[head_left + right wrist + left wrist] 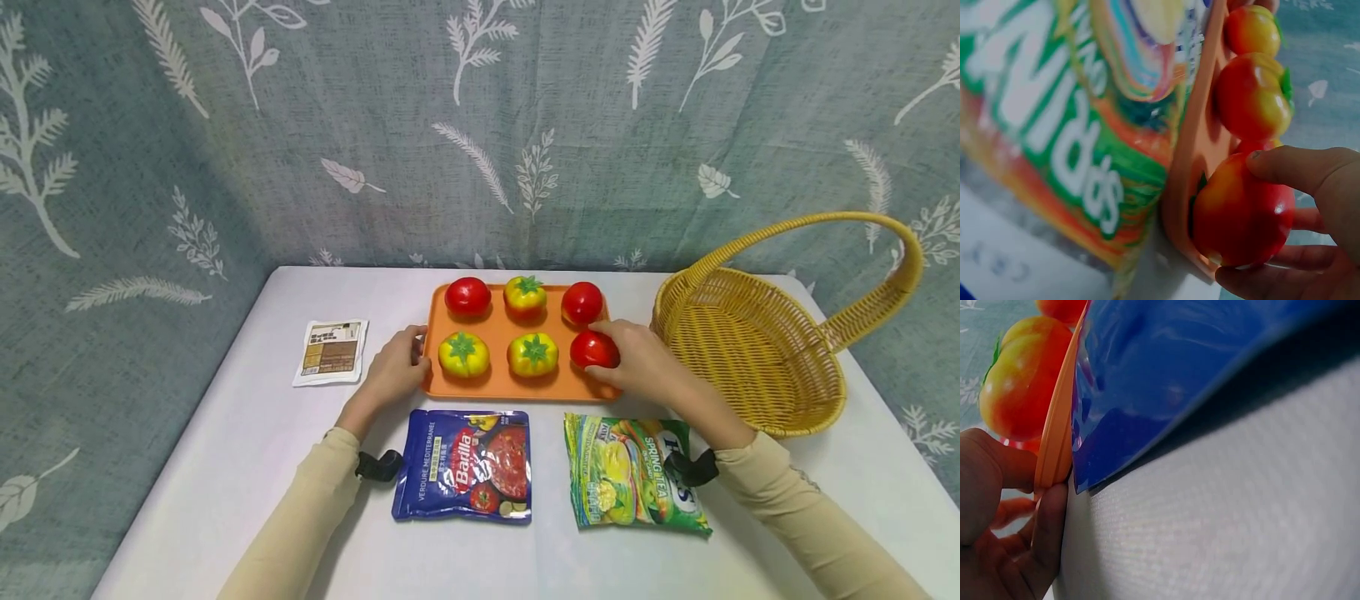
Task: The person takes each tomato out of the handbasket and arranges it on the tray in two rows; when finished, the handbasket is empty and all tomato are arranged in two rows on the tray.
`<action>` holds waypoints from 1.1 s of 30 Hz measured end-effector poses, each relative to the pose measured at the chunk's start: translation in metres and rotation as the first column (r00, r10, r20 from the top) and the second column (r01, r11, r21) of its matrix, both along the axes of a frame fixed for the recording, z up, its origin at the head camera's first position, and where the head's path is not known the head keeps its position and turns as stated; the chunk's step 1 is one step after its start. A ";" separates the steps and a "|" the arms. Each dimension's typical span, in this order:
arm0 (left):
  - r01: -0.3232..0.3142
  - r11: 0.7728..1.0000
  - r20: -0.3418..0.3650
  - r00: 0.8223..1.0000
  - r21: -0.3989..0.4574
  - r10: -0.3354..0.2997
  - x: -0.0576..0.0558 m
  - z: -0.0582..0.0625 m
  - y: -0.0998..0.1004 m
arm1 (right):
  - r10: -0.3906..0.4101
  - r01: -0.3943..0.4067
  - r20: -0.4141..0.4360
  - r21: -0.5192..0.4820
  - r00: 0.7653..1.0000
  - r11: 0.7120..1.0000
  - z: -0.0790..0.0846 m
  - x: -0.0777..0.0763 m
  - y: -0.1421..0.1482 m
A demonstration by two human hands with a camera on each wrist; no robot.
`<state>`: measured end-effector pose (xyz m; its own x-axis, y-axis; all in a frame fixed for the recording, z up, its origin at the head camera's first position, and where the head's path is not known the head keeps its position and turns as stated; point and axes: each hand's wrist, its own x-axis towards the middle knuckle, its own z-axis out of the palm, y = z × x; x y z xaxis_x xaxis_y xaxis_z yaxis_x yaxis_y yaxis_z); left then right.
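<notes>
A shallow orange tray (495,387) lies near the back of the table, bearing several red and yellow tomatoes in two rows. My left hand (395,367) pinches its left rim; in the left wrist view the thumb and fingers (1050,531) meet at the tray edge. At the tray's front right corner, my right hand (637,358) grips a red tomato (594,350). The right wrist view has thumb and fingers on opposite sides of this tomato (1241,215), its green leaf turned down toward the tray. Another red tomato (582,303) sits just behind it.
A yellow woven basket (750,350) with a tall handle stands right of the tray. In front lie a blue Barilla pouch (465,467) and a green candy bag (630,471) under my right wrist. A small white-and-brown packet (331,352) lies at left. Patterned cloth hangs behind.
</notes>
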<state>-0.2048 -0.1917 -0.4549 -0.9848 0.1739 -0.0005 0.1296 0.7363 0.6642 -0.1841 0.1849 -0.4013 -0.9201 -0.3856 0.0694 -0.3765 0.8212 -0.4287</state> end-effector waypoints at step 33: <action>-0.005 0.992 -0.305 0.952 -0.125 -0.034 0.038 0.055 -0.021 | 0.001 0.018 -0.291 0.062 0.957 0.998 0.044 0.088 0.039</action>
<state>-0.1665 -0.2124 -0.4003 -0.9382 0.2056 0.2783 0.3237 0.8060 0.4956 -0.0964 0.2242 -0.3577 -0.8669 -0.3903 0.3100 -0.4702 0.8468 -0.2486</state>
